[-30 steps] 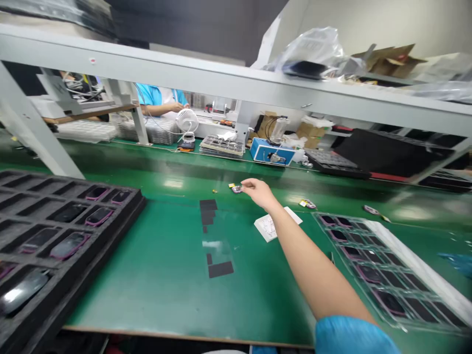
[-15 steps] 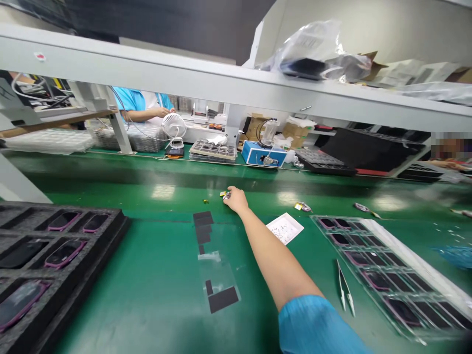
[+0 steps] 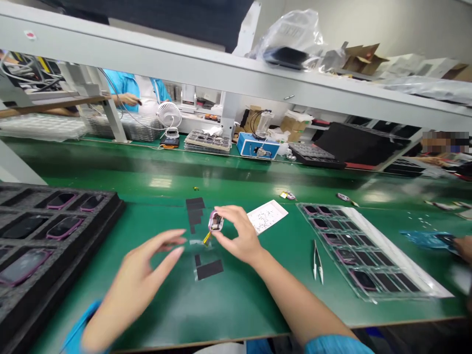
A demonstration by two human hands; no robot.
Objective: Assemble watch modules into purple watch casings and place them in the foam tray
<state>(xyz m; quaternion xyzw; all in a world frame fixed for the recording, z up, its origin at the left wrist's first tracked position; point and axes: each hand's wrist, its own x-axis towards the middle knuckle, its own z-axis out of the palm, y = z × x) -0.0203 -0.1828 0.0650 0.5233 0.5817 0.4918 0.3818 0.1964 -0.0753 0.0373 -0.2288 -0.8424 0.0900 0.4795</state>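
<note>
Between the thumb and fingers of my right hand (image 3: 241, 236) is a smartwatch case (image 3: 216, 221) with a purple rim. Its inner parts face me, and a yellow flex cable (image 3: 207, 238) hangs from it. My left hand (image 3: 143, 268) is held over the green bench to the left, thumb and fingers apart, with nothing in it. Just below and behind the case lie black sticker pieces (image 3: 210, 270) on clear film. A shallow white tray (image 3: 271, 216) with tiny bits in it lies beyond my right hand.
A black foam tray (image 3: 106, 216) with purple-rimmed watches stands at the left. To the right are tweezers (image 3: 317, 263) and a clear plastic tray (image 3: 368, 295) of watch screens. Another person's hand (image 3: 463, 247) shows at the right edge. A shelf beam (image 3: 165, 64) crosses above.
My right hand has drawn back from the far strip of the bench toward me, bringing the smartwatch case with it. My left hand has come into view. The other person's hand has appeared at right.
</note>
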